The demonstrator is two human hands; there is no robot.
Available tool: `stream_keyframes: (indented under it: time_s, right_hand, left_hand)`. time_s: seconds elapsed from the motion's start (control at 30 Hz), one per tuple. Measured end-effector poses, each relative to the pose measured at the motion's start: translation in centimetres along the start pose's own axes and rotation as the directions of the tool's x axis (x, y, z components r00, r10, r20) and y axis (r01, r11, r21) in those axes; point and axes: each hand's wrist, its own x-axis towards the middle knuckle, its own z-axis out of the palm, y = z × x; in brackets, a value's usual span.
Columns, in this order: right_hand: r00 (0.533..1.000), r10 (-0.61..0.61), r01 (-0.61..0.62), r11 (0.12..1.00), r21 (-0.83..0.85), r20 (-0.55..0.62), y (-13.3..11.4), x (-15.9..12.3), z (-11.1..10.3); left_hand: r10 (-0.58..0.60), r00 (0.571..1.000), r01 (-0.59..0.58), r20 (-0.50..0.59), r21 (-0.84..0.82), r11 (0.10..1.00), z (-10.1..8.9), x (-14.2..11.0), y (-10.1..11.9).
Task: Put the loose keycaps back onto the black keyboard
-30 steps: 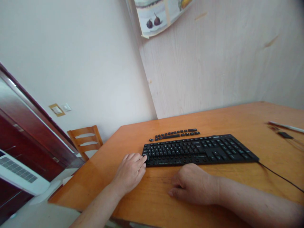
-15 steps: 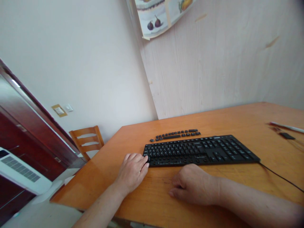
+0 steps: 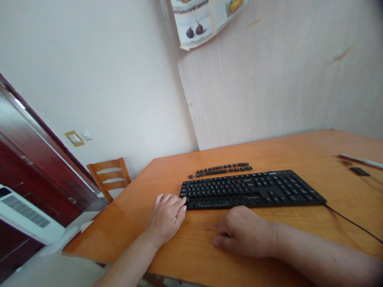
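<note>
The keyboard (image 3: 233,185) sits on the table (image 3: 143,187) — unshifted since a second ago. Our left hand (image 3: 166,218) touches its left edge; clamped or not, we can't tell. Our right hand (image 3: 243,232) rests fisted near its front edge. Behind, loose keycaps (image 3: 216,172), then tabletop to the wall panel (image 3: 239,91).

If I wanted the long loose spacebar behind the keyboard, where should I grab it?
Probably pinch the spacebar keycap at its middle, thumb and finger on its two long sides, coming from above: it is long and narrow, and other loose keycaps lie near both ends.
</note>
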Motion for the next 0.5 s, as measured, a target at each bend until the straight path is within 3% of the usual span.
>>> stream_keyframes:
  time_s: [0.33, 0.5]
  right_hand:
    - [1.000, -0.015, 0.015, 1.000, 0.019, -0.028, 0.24, 0.05, 0.20]
    - [1.000, 0.001, -0.001, 1.000, 0.023, -0.023, 0.25, 0.04, 0.30]
  left_hand:
    - [-0.129, 0.982, 0.126, -0.139, -0.027, 0.992, 0.13, -0.62, -0.31]
    - [-0.113, 0.982, 0.107, -0.150, -0.049, 0.993, 0.17, -0.62, -0.39]
